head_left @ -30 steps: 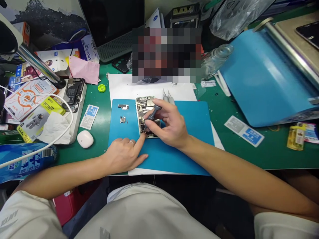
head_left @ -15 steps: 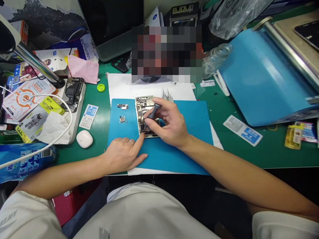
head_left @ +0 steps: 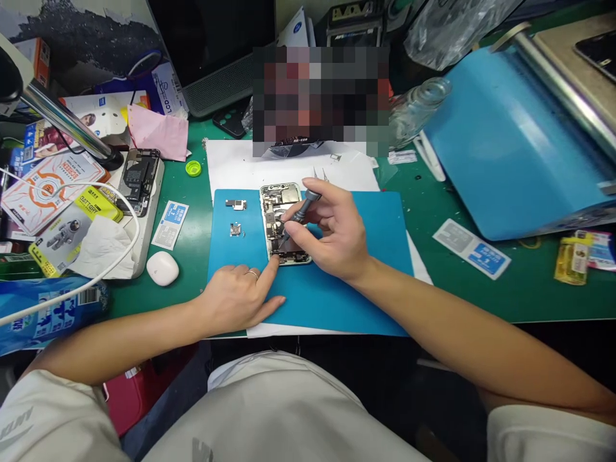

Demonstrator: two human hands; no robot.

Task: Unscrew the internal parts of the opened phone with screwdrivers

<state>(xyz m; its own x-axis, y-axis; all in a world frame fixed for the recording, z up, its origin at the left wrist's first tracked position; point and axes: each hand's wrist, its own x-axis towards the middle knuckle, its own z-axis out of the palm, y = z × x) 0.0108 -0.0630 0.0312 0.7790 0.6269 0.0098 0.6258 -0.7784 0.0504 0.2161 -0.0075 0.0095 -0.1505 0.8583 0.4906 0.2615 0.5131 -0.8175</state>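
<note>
An opened phone [head_left: 270, 215] lies on the blue mat [head_left: 366, 237], its inner boards and parts showing. My right hand [head_left: 337, 234] pinches a grey screwdriver [head_left: 304, 208], tilted with its tip down at the phone's lower left part. Part of the phone's right side is hidden behind that hand. My left hand [head_left: 240, 295] rests on the mat, index finger touching the phone's lower left edge, thumb held apart and nothing gripped. Left of the phone are two small removed parts, an upper bracket-like piece [head_left: 235, 205] and a lower metal piece [head_left: 235, 229]. Tweezer tips [head_left: 321, 173] poke out beyond my right hand.
White paper [head_left: 231, 160] lies under the mat. At left are a white earbud case [head_left: 162, 268], another opened phone [head_left: 139, 179], a white cable [head_left: 137, 224] and boxes. To the right stand a glass jar [head_left: 423, 106], a blue sheet roll [head_left: 481, 147] and a yellow bottle [head_left: 572, 260].
My right hand has shifted slightly right, and the screwdriver leans more, uncovering more of the phone. My left hand stays at the phone's lower edge.
</note>
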